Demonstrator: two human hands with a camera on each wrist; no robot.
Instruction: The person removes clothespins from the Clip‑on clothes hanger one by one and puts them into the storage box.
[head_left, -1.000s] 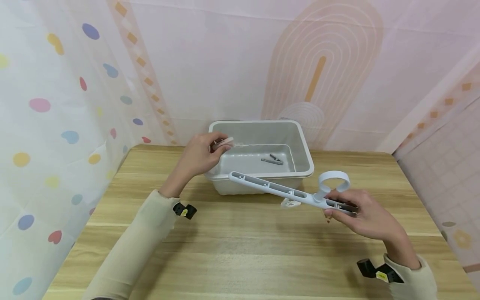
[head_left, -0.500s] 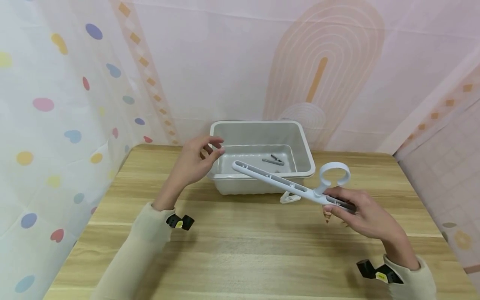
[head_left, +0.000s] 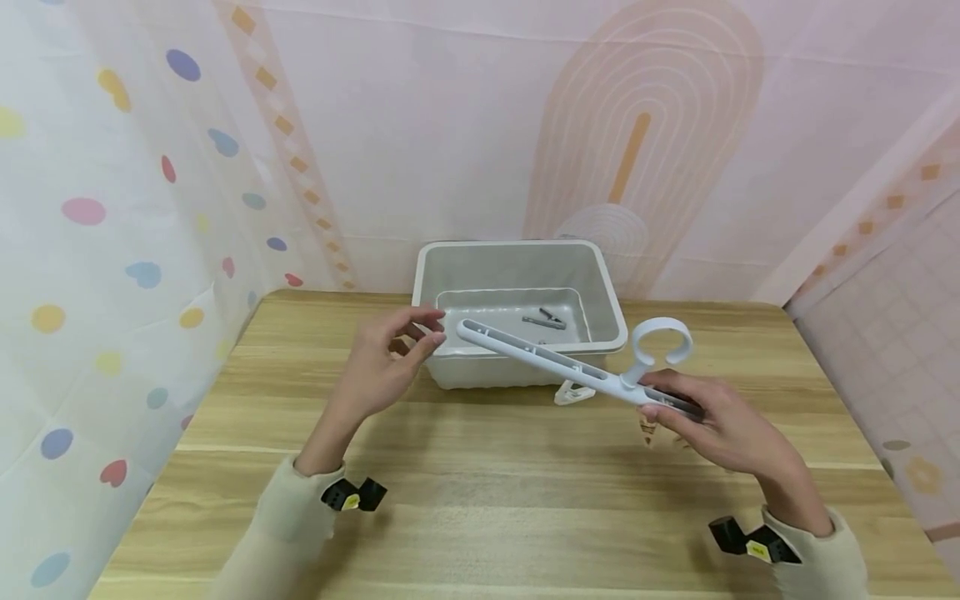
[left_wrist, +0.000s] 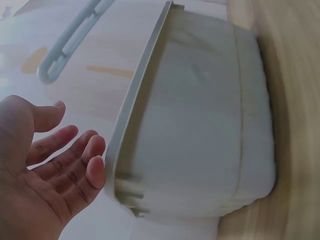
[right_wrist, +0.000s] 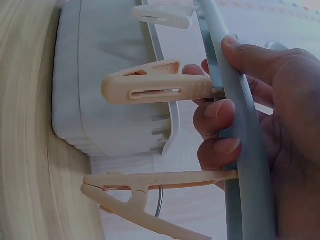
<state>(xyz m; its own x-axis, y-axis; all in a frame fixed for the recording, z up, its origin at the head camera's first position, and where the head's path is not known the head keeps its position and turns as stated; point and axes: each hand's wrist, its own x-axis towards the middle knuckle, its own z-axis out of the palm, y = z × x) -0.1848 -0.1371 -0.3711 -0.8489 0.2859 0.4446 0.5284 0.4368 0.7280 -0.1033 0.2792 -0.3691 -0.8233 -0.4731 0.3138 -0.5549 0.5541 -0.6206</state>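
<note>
My right hand grips one end of a pale blue-grey hanger bar with an open-ring hook on top. In the right wrist view, two peach clothespins and a white clothespin hang from the bar's underside. My left hand holds nothing; its fingers are loosely bent beside the bin's left front corner. The bar's far end slants over the grey plastic bin. On the bin floor lies a dark grey clothespin; the front wall and bar hide part of the floor.
The bin stands at the back of a wooden table, close to a patterned cloth backdrop. Cloth also borders the left and right sides.
A second ago my left hand pinched a small pale object over the bin; now it is empty and nearer the front. My right hand keeps its grip as the bar's left end rises slightly.
</note>
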